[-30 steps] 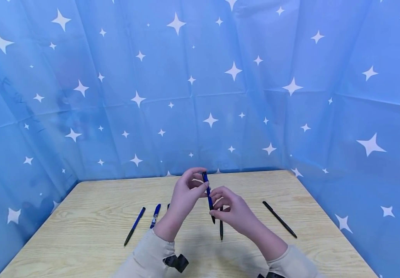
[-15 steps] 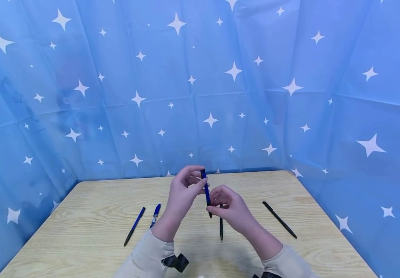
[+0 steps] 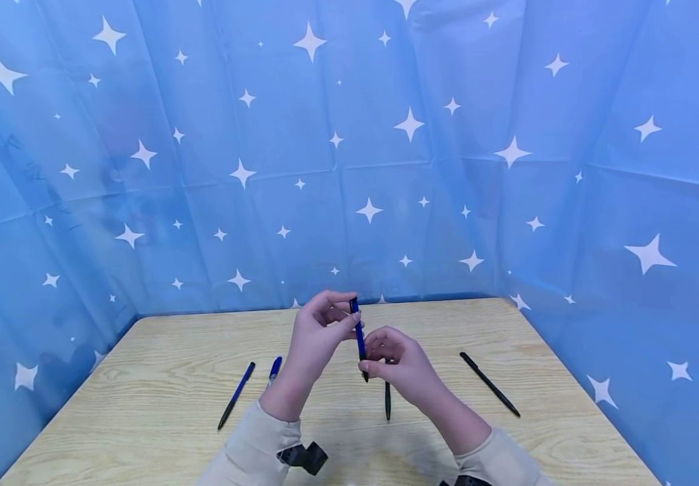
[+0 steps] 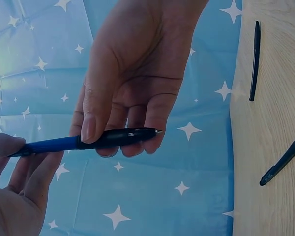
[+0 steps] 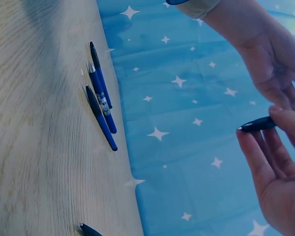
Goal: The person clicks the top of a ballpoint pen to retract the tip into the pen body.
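A: What are the hands doing?

B: Both grasp one blue-and-black pen (image 3: pixel 359 334), held up above the wooden table (image 3: pixel 167 378). The left hand (image 3: pixel 315 341) pinches the blue upper half between thumb and fingers, index finger reaching the top end. The right hand (image 3: pixel 402 366) has thumb and fingers on the black lower part, near the writing end.

A: Which way does it point?

B: Nearly upright, tip down, in the head view. The left wrist camera shows the metal tip (image 4: pixel 159 132) bare, just past the right fingertips.

A: Anything else about?

B: More pens. Left of the hands, a two-tone pen (image 3: pixel 236 396) lies slanted near a blue-ended pen (image 3: pixel 275 368) that the left wrist partly covers. The right wrist view shows a third pen (image 5: pixel 101 118) just beside them. A black pen (image 3: pixel 489 384) lies off to the right.

A: And under the right hand?

B: A dark pen (image 3: pixel 388 401); the fingers hide its upper end, so I can't tell its colour there
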`<control>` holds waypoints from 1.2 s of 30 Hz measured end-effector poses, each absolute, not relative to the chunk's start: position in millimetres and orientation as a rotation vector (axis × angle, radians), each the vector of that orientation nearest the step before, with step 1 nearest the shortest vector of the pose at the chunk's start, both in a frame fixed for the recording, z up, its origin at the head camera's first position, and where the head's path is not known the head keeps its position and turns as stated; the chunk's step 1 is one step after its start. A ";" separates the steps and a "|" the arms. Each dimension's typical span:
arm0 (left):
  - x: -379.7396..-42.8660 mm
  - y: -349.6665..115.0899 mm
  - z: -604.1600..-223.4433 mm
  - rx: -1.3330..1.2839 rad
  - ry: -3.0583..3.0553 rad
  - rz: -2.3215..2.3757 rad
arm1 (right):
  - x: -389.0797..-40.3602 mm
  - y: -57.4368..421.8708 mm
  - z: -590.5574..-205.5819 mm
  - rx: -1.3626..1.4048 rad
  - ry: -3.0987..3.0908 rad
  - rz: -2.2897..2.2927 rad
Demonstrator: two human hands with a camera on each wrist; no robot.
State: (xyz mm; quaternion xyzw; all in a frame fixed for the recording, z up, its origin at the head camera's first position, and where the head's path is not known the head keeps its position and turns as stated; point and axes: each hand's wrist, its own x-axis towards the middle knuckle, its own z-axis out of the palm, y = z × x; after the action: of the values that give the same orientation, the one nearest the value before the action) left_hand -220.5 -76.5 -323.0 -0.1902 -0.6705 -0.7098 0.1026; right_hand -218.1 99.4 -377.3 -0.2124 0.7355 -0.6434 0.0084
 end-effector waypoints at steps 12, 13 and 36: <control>-219.9 -75.4 -322.3 -0.535 -1.967 -2.095 | -217.9 100.0 -377.5 -0.662 2.289 -2.001; -219.9 -75.4 -322.4 -0.535 -1.967 -2.092 | -217.9 100.2 -377.4 -0.663 2.287 -2.002; -226.4 -107.5 -334.0 -0.642 -2.305 -1.864 | -223.1 128.8 -382.9 -0.723 2.241 -1.918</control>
State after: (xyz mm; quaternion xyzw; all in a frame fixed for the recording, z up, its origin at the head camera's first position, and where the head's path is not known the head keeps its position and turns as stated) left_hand -226.4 -107.5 -334.0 -0.2113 -0.7588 -0.6136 0.0543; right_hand -223.1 128.8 -382.9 -0.2377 0.7368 -0.6308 0.0522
